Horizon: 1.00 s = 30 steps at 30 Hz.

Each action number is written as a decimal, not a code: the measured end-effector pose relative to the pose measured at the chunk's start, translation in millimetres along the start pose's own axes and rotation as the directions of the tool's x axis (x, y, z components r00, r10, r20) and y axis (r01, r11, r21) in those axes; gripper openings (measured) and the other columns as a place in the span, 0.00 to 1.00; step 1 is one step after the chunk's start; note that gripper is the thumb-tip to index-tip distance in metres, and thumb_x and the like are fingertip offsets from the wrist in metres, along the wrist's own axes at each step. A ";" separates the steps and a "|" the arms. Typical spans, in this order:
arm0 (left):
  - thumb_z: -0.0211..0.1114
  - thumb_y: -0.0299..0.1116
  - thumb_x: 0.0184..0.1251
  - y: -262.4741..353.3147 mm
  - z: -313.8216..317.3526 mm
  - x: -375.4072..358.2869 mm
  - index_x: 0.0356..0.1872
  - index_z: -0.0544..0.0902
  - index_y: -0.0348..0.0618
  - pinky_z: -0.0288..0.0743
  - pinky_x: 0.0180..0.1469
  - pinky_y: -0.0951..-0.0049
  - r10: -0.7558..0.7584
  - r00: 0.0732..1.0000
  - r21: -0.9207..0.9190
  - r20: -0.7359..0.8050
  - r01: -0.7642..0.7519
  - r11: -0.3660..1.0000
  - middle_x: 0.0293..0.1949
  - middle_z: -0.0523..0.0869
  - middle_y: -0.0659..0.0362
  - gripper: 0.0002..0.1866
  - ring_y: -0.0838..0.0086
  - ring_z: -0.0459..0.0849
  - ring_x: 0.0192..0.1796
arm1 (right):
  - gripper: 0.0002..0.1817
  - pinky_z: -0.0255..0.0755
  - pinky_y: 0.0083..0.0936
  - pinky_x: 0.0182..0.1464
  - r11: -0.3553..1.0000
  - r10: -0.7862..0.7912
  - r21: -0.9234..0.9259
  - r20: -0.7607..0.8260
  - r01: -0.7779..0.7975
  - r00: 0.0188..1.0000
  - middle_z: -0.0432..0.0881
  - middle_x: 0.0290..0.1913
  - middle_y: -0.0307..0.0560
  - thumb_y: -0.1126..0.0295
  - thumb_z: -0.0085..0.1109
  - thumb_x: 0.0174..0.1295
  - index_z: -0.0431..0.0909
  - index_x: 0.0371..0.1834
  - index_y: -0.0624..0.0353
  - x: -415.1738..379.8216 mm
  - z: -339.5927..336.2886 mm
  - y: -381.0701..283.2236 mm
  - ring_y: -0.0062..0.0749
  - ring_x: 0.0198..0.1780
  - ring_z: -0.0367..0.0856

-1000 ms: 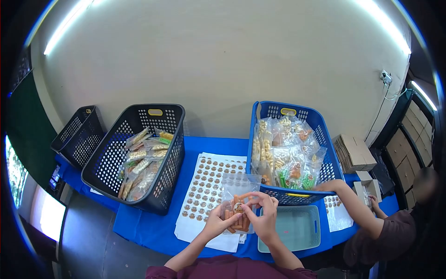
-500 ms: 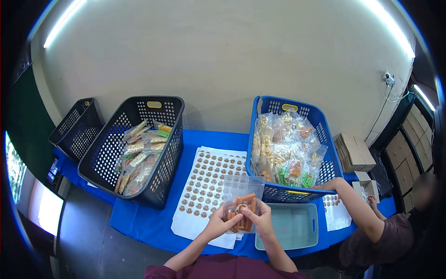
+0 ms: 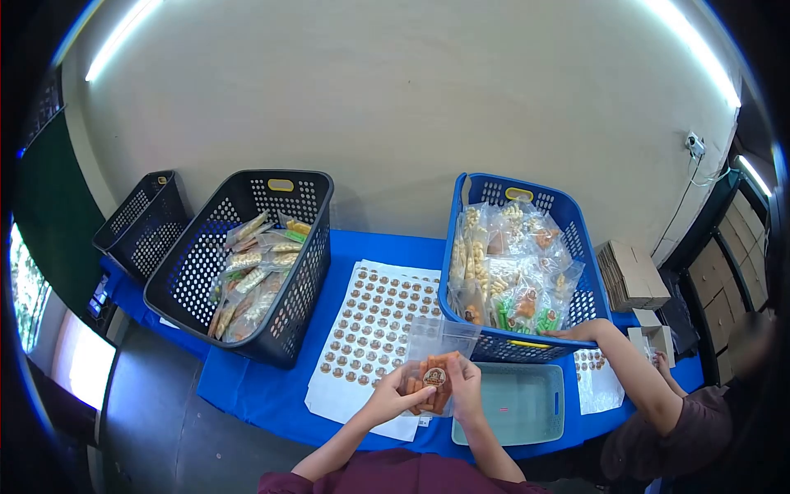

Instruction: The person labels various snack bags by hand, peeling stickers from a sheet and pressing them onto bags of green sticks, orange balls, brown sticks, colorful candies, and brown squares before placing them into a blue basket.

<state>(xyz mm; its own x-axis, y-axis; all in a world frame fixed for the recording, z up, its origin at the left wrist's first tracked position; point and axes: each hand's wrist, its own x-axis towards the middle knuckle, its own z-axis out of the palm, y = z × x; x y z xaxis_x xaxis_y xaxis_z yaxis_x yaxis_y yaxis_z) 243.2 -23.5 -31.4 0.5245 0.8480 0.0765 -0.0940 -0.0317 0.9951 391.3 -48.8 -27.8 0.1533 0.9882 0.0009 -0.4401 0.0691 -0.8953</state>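
Observation:
Between my hands is a clear plastic snack bag [image 3: 436, 333] with orange-brown sticks inside, held over the sticker sheets. A round brown label [image 3: 434, 376] sits on its front. My left hand [image 3: 393, 398] grips the bag's left side, its thumb near the label's lower edge. On the other side my right hand [image 3: 467, 389] is closed on the bag's right edge, thumb and fingers near its upper contents. White sheets of round stickers [image 3: 346, 346] lie beneath and to the left of the bag.
A black basket [image 3: 304, 280] of filled bags stands left, with another black basket [image 3: 156, 222] beyond it. At right is a blue basket [image 3: 592, 280] of snack bags, touched by a co-worker's hand [image 3: 580, 331]. A pale green tray [image 3: 527, 412] lies in front; cardboard [image 3: 634, 276] is stacked farther right.
My right thumb has moved off the label toward the bag's right edge, so the label now shows more fully. The view has shifted slightly.

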 end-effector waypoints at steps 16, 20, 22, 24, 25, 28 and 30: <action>0.53 0.40 0.65 9.9 2.6 3.5 0.46 0.73 0.37 0.63 0.17 0.86 -0.082 0.993 -0.123 -0.087 0.071 0.990 0.15 0.72 0.67 0.17 0.88 0.69 0.17 | 0.20 0.65 0.21 0.49 0.949 -0.085 -0.289 0.142 0.123 0.986 0.74 0.45 0.45 0.73 0.57 0.55 0.65 0.50 0.67 -16.9 5.1 -16.0 0.23 0.47 0.71; 0.52 0.41 0.66 10.2 -0.5 3.2 0.47 0.73 0.37 0.62 0.19 0.86 -0.078 0.995 -0.103 -0.067 0.071 0.992 0.17 0.72 0.68 0.18 0.88 0.68 0.17 | 0.19 0.65 0.21 0.50 0.996 -0.005 -0.092 0.136 0.018 0.991 0.74 0.45 0.44 0.71 0.56 0.57 0.66 0.50 0.67 -16.7 2.0 -12.7 0.22 0.47 0.71; 0.51 0.42 0.66 8.8 -5.3 4.9 0.47 0.73 0.36 0.64 0.24 0.87 -0.109 0.993 -0.137 -0.053 0.101 0.985 0.23 0.75 0.67 0.19 0.89 0.70 0.23 | 0.20 0.65 0.20 0.49 0.999 -0.006 -0.039 0.121 0.011 0.993 0.74 0.45 0.44 0.70 0.56 0.57 0.65 0.50 0.66 -14.3 -0.4 -6.7 0.21 0.46 0.72; 0.51 0.43 0.66 5.8 -4.5 5.7 0.47 0.73 0.36 0.65 0.27 0.87 -0.072 0.994 -0.143 -0.080 0.060 0.988 0.26 0.76 0.67 0.19 0.89 0.72 0.27 | 0.20 0.66 0.20 0.48 0.999 -0.037 -0.030 0.090 0.040 0.995 0.74 0.44 0.44 0.69 0.57 0.57 0.65 0.50 0.66 -13.8 2.2 -4.8 0.21 0.45 0.72; 0.52 0.41 0.66 5.7 -3.8 5.3 0.46 0.73 0.35 0.68 0.32 0.87 -0.068 0.993 -0.144 -0.099 0.054 0.988 0.31 0.78 0.66 0.18 0.89 0.73 0.32 | 0.20 0.67 0.19 0.47 0.996 -0.066 -0.050 0.067 0.070 0.996 0.74 0.44 0.44 0.69 0.57 0.57 0.65 0.50 0.66 -15.6 7.5 -5.3 0.20 0.44 0.72; 0.54 0.38 0.65 11.4 0.6 1.5 0.46 0.73 0.35 0.69 0.34 0.86 -0.014 0.995 -0.027 -0.096 0.012 1.000 0.33 0.78 0.65 0.16 0.88 0.74 0.34 | 0.17 0.68 0.18 0.42 0.966 -0.192 -0.183 -0.049 0.180 0.980 0.76 0.39 0.43 0.69 0.59 0.56 0.69 0.45 0.67 -14.9 22.3 -4.3 0.19 0.40 0.74; 0.55 0.35 0.64 12.0 3.6 2.4 0.45 0.73 0.34 0.68 0.27 0.87 -0.021 0.992 -0.111 -0.123 0.007 0.994 0.24 0.78 0.64 0.15 0.89 0.74 0.25 | 0.14 0.68 0.17 0.41 0.931 -0.271 -0.282 -0.103 0.233 0.957 0.77 0.35 0.42 0.69 0.58 0.56 0.71 0.41 0.67 -10.8 25.3 -0.9 0.19 0.38 0.74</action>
<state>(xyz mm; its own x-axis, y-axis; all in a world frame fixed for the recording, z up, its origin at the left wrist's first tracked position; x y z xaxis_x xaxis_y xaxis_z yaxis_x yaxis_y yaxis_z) 246.4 -23.7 -19.0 0.4184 0.9070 0.0473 -0.1839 0.0336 0.9824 367.6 -56.0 -15.7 0.3569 0.9130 0.1978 -0.1247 0.2564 -0.9585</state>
